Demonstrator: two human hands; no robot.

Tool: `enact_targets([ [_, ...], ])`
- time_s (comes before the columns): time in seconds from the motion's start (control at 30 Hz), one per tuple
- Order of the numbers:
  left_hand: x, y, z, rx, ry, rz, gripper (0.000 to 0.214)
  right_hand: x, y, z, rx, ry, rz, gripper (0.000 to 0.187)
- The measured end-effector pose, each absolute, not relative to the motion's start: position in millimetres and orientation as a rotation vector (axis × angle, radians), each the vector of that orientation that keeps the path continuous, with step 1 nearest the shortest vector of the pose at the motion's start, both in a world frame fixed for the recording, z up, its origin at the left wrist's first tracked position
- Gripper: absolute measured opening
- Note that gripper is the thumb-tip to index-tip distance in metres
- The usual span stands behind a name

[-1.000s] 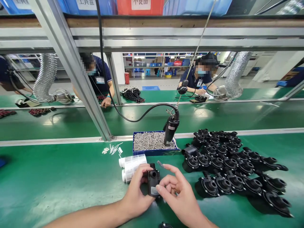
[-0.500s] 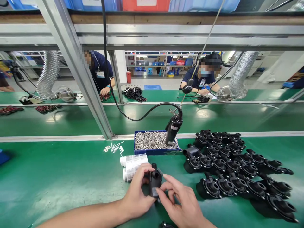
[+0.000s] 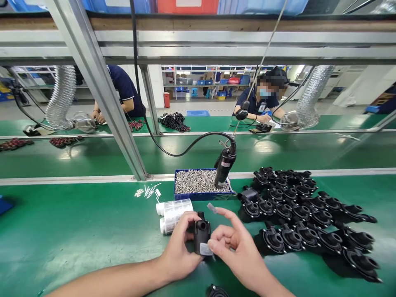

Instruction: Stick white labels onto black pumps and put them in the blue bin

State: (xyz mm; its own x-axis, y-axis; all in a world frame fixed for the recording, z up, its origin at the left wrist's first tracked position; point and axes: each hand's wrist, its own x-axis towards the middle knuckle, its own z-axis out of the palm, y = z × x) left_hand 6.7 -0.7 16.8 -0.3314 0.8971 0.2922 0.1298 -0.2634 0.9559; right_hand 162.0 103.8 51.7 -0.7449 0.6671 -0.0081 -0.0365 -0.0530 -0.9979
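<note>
Black pump housing (image 3: pixel 201 237) sits clamped in the left hand (image 3: pixel 181 239) at six o'clock from the blue screw tray (image 3: pixel 201 196), right hand (image 3: pixel 238 247) spread open just beside it; holding it steady favours careful handling.

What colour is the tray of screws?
The tray is dark blue, seen best in the head camera view.

Head camera, single view: worn on the person's head, facing forward and down across the green bench (image 3: pixel 77 231), close above the left hand (image 3: pixel 179 241) and right hand (image 3: pixel 241 243), its wide frame reaching the far workstations (image 3: pixel 198 123).
</note>
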Motion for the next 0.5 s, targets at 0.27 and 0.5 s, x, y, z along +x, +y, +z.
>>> enact_targets([
  [0.27, 5.7, -0.2, 15.3, 1.313, 1.417, 1.661, 0.046, 159.2, 99.8, 43.9, -0.736, -1.764, 1.825, 0.071],
  [0.5, 5.7, 0.4, 16.8, 1.281, 1.446, 1.662, 0.046, 157.2, 97.2, 50.3, -0.772, -1.721, 1.791, 0.071],
])
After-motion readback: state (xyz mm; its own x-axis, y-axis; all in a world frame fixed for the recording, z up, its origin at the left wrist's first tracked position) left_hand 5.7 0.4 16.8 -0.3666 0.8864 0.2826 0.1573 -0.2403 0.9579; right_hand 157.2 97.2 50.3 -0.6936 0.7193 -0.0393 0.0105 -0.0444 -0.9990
